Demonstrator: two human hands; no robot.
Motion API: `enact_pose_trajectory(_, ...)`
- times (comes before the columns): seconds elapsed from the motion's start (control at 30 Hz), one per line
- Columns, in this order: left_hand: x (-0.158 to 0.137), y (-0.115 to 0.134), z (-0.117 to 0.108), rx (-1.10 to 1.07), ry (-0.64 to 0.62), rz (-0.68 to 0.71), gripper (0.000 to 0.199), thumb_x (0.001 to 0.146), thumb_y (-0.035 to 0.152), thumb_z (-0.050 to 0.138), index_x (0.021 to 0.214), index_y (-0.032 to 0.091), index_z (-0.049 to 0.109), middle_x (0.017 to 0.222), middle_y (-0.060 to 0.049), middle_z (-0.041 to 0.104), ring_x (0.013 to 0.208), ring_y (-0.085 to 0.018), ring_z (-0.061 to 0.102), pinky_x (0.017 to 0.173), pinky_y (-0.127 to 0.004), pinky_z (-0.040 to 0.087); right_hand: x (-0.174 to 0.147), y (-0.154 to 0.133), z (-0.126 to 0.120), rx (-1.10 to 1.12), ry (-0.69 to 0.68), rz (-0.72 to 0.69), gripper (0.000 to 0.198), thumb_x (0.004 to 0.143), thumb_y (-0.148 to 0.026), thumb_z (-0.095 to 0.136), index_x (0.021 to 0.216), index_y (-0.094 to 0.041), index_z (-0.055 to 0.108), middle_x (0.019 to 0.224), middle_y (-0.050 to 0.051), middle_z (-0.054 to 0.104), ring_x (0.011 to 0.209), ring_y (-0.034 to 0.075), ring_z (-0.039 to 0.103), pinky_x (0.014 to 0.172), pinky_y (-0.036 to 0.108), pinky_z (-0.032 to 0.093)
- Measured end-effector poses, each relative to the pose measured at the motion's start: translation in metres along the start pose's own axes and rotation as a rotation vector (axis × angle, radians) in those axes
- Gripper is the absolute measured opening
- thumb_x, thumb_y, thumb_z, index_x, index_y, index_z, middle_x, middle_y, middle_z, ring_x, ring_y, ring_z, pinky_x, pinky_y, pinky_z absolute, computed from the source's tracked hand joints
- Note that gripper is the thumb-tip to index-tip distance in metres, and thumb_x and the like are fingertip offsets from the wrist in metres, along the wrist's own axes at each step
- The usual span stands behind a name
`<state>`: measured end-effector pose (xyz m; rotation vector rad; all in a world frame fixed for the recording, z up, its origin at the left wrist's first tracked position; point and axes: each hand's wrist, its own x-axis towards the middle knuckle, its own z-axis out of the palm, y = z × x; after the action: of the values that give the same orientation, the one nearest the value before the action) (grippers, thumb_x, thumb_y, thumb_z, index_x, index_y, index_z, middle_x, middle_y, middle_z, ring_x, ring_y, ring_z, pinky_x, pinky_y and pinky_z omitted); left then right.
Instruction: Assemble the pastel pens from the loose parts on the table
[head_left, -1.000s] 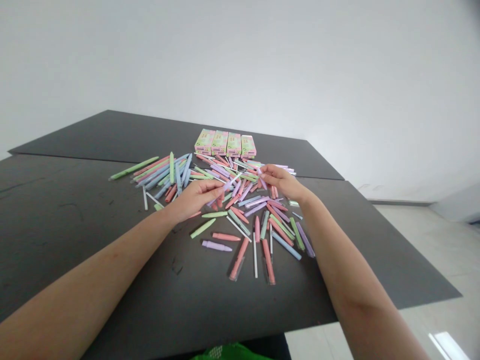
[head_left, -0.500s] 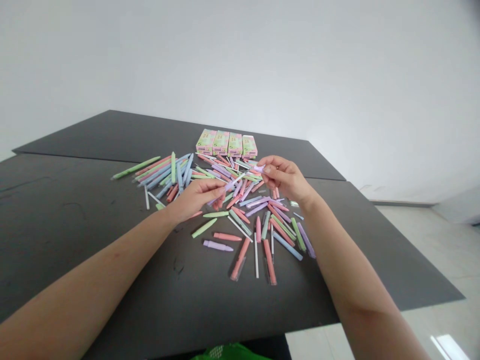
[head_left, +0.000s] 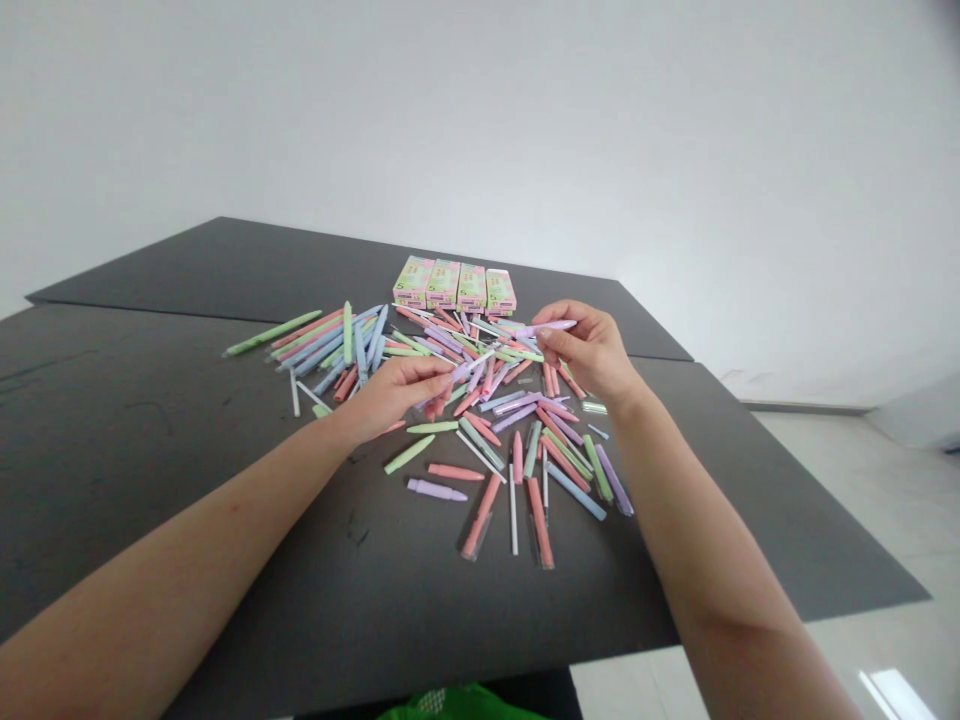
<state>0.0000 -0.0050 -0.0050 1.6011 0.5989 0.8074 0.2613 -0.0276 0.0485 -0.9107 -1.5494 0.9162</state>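
Observation:
My left hand (head_left: 409,392) is closed around a purple pen barrel (head_left: 459,374), out of which a white refill (head_left: 484,357) points up to the right. Between the thumb and fingers of my right hand (head_left: 585,345) is a purple pen tip section (head_left: 551,327), its narrow end toward the right. The two pieces are apart, above a loose heap of pastel pen parts (head_left: 517,400) in pink, green, blue and purple. Closer to me lie a separate purple piece (head_left: 436,490) and a white refill (head_left: 513,510).
Several small pink and green boxes (head_left: 456,285) stand in a row behind the heap. A bundle of longer pens (head_left: 322,340) lies at the left on the dark table (head_left: 187,400). A pale wall rises behind the table.
My right hand has moved slightly right and drawn the purple tip section away from the refill end, turning it so more of it shows. My left hand has hardly moved.

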Motion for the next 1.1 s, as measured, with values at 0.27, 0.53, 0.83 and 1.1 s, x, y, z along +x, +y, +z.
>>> enact_pose_trajectory(0.27, 0.0, 0.0, 0.0, -0.002, -0.002, 0.0, 0.02, 0.083, 0.032, 0.064, 0.083, 0.013, 0.067, 0.06, 0.001, 0.057, 0.052, -0.009, 0.053, 0.051, -0.021, 0.045, -0.002, -0.003, 0.002, -0.018, -0.033, 0.026, 0.026, 0.073, -0.036, 0.076, 0.087, -0.016, 0.066, 0.062, -0.002, 0.058, 0.047, 0.006, 0.047, 0.042, 0.018, 0.037)
enact_pose_trajectory(0.53, 0.0, 0.002, 0.002, 0.024, 0.017, -0.03, 0.026, 0.081, 0.035, 0.065, 0.091, 0.011, 0.068, 0.057, 0.002, 0.057, 0.051, -0.008, 0.051, 0.05, -0.02, 0.043, -0.002, -0.001, 0.007, 0.008, -0.114, 0.045, 0.026, 0.073, -0.034, 0.077, 0.087, -0.015, 0.066, 0.061, -0.003, 0.058, 0.044, 0.005, 0.046, 0.04, 0.018, 0.038)
enact_pose_trajectory(0.83, 0.001, 0.0, 0.001, 0.008, 0.02, -0.041, 0.028, 0.08, 0.034, 0.067, 0.095, 0.01, 0.07, 0.055, 0.002, 0.056, 0.05, -0.008, 0.05, 0.048, -0.02, 0.042, -0.005, -0.008, 0.009, -0.027, -0.169, 0.078, 0.025, 0.075, -0.033, 0.076, 0.088, -0.014, 0.066, 0.069, 0.001, 0.066, 0.048, 0.007, 0.053, 0.042, 0.018, 0.043)
enact_pose_trajectory(1.1, 0.001, 0.0, 0.002, 0.016, 0.029, -0.022, 0.028, 0.081, 0.033, 0.066, 0.096, 0.01, 0.071, 0.052, 0.003, 0.054, 0.048, -0.008, 0.048, 0.045, -0.019, 0.038, -0.005, -0.014, 0.006, -0.157, -0.233, 0.095, 0.026, 0.076, -0.034, 0.075, 0.089, -0.013, 0.068, 0.072, 0.003, 0.068, 0.051, 0.007, 0.055, 0.044, 0.019, 0.042)
